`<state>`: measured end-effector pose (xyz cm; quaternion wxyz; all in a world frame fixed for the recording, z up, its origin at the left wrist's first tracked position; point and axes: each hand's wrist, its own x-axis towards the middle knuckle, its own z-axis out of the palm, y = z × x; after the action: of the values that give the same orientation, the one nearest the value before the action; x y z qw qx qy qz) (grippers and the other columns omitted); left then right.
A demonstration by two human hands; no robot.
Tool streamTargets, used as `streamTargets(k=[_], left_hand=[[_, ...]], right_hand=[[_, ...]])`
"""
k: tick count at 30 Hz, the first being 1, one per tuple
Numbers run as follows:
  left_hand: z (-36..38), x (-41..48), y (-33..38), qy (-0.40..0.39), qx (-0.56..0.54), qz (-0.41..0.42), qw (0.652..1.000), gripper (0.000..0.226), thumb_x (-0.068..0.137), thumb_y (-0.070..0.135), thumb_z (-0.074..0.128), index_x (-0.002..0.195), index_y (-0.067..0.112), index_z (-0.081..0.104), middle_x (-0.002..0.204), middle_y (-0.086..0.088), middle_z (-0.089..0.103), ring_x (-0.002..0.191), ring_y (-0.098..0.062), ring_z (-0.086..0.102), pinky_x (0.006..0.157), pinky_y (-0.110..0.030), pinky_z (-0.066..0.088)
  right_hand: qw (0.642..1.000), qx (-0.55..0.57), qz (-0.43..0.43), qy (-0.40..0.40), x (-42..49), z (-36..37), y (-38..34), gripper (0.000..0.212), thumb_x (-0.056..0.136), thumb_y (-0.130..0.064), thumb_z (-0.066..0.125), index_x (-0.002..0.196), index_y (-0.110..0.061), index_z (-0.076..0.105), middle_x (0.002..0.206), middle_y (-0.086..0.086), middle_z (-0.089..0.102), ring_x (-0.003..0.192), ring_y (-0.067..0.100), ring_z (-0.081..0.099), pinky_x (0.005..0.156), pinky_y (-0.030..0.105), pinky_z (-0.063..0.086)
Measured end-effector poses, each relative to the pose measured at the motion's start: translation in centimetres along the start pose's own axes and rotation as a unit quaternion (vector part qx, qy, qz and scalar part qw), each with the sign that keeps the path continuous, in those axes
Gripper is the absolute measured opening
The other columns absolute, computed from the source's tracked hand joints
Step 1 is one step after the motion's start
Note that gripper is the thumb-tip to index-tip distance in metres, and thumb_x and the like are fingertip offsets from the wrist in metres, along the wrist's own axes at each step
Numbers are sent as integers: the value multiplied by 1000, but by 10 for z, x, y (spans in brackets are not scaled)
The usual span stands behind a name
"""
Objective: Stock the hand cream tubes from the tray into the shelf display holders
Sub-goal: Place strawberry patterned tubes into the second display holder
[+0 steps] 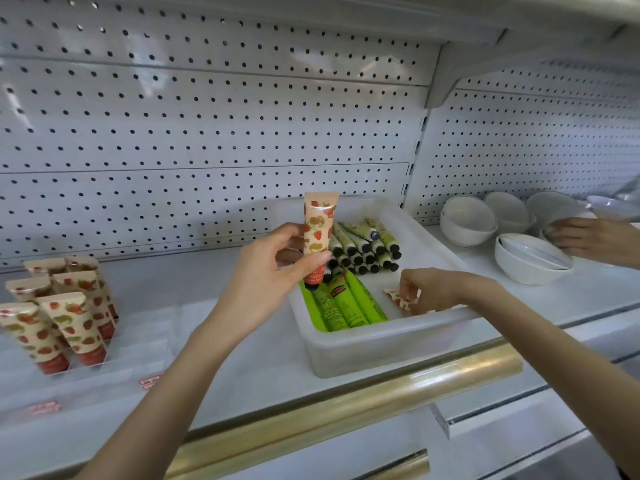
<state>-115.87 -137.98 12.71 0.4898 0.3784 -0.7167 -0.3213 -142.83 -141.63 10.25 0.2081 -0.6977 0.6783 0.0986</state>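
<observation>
display holders (117,370) stand near left, part-filled with stocked tubes (74,327). right hand (440,289) pinches a flat tube (398,298) in the tray (381,348). left hand (273,271), nearer the holders, grips an upright tube (319,233), long axis vertical, cap down; holders lie to its near left.

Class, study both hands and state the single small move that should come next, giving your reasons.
Probably the left hand should carry its strawberry tube leftward to the display holder, where matching tubes already stand. The tube is held upright above the tray, while the right hand is only pinching a second strawberry tube inside the tray.
</observation>
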Motion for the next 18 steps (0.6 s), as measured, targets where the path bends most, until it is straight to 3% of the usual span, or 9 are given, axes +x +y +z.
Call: streamTargets(k=[6, 8, 11, 13, 18], left_hand=[[4, -5, 2, 13, 8, -8, 1000, 29, 69, 42, 65, 95, 30, 62, 92, 14, 69, 78, 1, 63, 74, -17, 50], [6, -7, 4, 18, 7, -9, 1000, 29, 68, 42, 65, 95, 30, 61, 92, 14, 68, 78, 2, 63, 73, -15, 50], [8, -10, 9, 29, 5, -10, 1000, 26, 71, 38, 66, 95, 29, 62, 92, 15, 68, 76, 4, 62, 69, -9, 47], [10, -13, 12, 44, -8, -8, 999, 21, 74, 30, 68, 93, 27, 62, 89, 14, 68, 74, 6, 62, 66, -7, 44], [8, -20, 19, 81, -27, -13, 996, 20, 72, 33, 65, 90, 26, 63, 82, 14, 70, 73, 5, 62, 66, -6, 44]], right_hand=[[999, -22, 23, -29, 0, -1, 2, 52, 86, -23, 61, 131, -20, 36, 127, 0, 55, 110, 21, 52, 96, 32, 43], [1000, -7, 5, -29, 0, -2, 1, 48, 87, -19, 60, 131, -16, 40, 126, 3, 55, 110, 21, 52, 93, 28, 43], [996, 61, -57, 18, 0, -3, -1, 25, 84, -14, 64, 106, -5, 54, 105, 11, 55, 84, 20, 52, 69, 26, 46], [977, 183, -96, 50, -3, -4, -2, 24, 84, -13, 67, 101, -2, 55, 100, 11, 55, 78, 18, 57, 65, 29, 53], [883, 412, -204, 95, -19, -11, -16, 29, 89, -9, 61, 117, -8, 52, 101, 4, 55, 84, 12, 62, 66, 24, 58]])
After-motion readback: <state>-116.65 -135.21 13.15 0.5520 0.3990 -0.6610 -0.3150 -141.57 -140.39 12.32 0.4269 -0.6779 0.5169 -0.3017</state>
